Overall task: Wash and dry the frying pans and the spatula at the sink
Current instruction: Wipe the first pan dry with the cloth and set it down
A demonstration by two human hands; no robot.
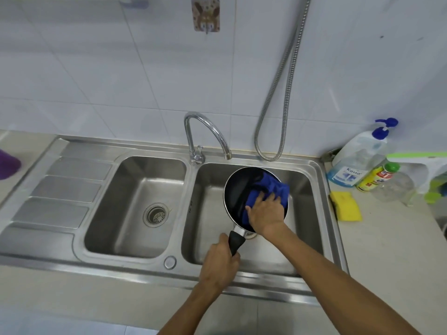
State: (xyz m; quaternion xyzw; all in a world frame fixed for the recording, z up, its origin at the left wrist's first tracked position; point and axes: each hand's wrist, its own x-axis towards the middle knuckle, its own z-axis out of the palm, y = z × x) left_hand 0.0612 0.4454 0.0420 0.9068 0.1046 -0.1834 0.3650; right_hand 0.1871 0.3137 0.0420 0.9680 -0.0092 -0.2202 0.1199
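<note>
A black frying pan (pixel 238 189) with a silver rim is held above the right sink basin (pixel 307 213). My left hand (pixel 221 264) grips its black handle from below. My right hand (pixel 266 213) presses a blue cloth (pixel 273 187) flat against the inside of the pan, on its right half, with the fingers spread over the cloth. No spatula and no second pan are in view.
A chrome tap (pixel 205 134) arches over the right basin, with a metal hose (pixel 278 93) hanging behind it. The left basin (pixel 135 209) and a ribbed drainboard (pixel 60 197) lie to the left. Soap bottles (pixel 358 158) and a yellow sponge (pixel 346 205) stand on the right counter.
</note>
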